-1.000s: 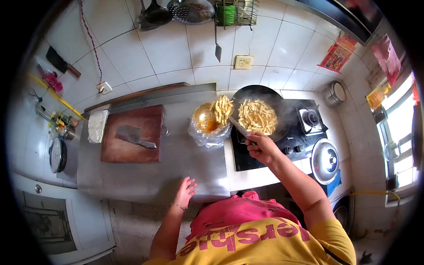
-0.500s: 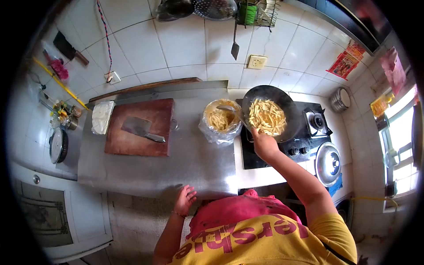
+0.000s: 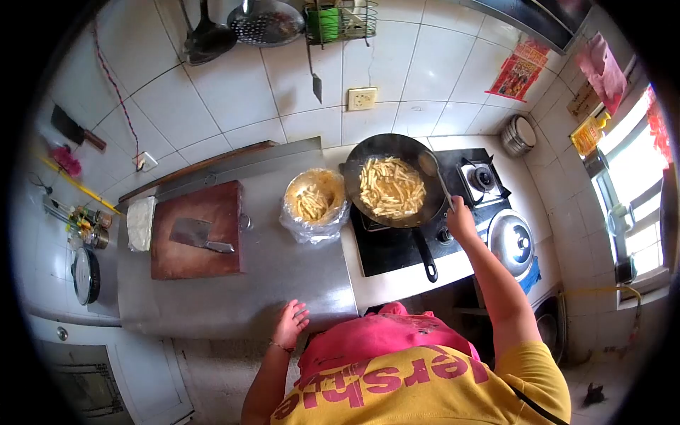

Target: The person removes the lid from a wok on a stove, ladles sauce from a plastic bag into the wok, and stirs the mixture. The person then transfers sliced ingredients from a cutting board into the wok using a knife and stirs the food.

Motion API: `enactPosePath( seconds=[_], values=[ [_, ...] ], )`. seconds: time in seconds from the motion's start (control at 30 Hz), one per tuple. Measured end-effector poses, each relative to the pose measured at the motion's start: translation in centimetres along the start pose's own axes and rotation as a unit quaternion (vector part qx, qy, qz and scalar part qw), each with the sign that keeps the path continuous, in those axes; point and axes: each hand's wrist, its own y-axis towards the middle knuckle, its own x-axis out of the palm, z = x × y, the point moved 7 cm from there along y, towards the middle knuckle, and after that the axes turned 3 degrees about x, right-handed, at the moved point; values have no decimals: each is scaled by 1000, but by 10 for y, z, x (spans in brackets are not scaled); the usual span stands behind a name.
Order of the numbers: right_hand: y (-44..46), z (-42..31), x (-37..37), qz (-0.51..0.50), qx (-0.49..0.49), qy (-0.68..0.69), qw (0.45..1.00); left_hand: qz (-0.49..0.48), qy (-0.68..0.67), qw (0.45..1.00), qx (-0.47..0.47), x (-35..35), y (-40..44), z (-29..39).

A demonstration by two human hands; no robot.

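Note:
My right hand (image 3: 461,218) is closed around the handle of a metal spatula (image 3: 445,187), whose head rests at the right inner side of a black wok (image 3: 370,146). Pale strips of food (image 3: 391,187) lie in liquid in the wok, and the wok's black handle (image 3: 426,256) points toward me. To the left stands a bowl (image 3: 294,190) wrapped in clear plastic, with more pale strips (image 3: 312,203) inside. My left hand (image 3: 290,323) hangs open and holds nothing, near the front edge of the metal counter (image 3: 234,306).
A cleaver (image 3: 191,232) lies on a wooden board (image 3: 198,265) at the left, beside a white cloth (image 3: 140,224). On the right are a second burner (image 3: 483,178) and a domed lid (image 3: 511,244). Ladles and a skimmer (image 3: 266,23) hang on the wall.
The spatula has moved from the bowl, over the wok, to the wok's right side. Strips lifted at the bowl earlier now lie in it. My left hand stays near the counter edge.

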Motion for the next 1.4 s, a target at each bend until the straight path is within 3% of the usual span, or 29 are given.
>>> enactPosePath(
  seconds=[0.07,0.1,0.13,0.17,0.2,0.27,0.3,0.37,0.47,0.63,0.67,0.9,1.13,1.23,1.27,1.3,1.33,1.4],
  values=[
    [0,14,29,-74,33,51,995,-7,7,1000,-3,20,5,0],
    [-2,18,46,-12,-49,65,997,-17,0,1000,-5,33,7,1],
    [-13,18,65,-194,131,246,941,-27,-6,1000,-7,46,8,0],
    [-35,-8,59,-238,216,353,878,-48,-17,999,1,57,11,-3],
    [-44,-16,72,-296,235,472,797,-48,-16,999,0,70,15,-6],
    [-53,-34,80,-322,284,556,712,-103,33,994,-24,114,24,-14],
    [-54,-35,84,-325,285,555,710,-132,42,990,-33,137,31,-22],
    [-61,-47,94,-389,293,644,590,-178,58,981,-47,195,41,-30],
    [-63,-57,83,-392,285,661,573,-210,62,973,-68,278,47,-39],
    [-51,-69,46,-381,255,632,625,-270,22,958,-98,357,64,-76],
    [-47,-71,38,-366,252,620,646,-229,-22,968,-101,362,70,-86],
    [-47,-97,16,-414,243,581,657,-222,-52,970,-85,372,72,-93],
    [-62,-134,46,-474,246,540,650,-233,-58,969,-64,371,89,-111],
    [-55,-144,73,-483,142,431,749,-296,-68,952,-43,376,98,-118],
    [-52,-138,91,-486,139,428,749,-294,-72,952,-40,375,102,-121],
    [-41,-156,77,-362,-104,319,869,-288,-71,954,-40,374,100,-118],
    [-47,-175,58,-201,-337,180,902,-283,-69,956,-41,374,96,-115],
    [-46,-168,51,-244,-309,136,909,-269,-56,960,-59,370,90,-110]
  ],
)
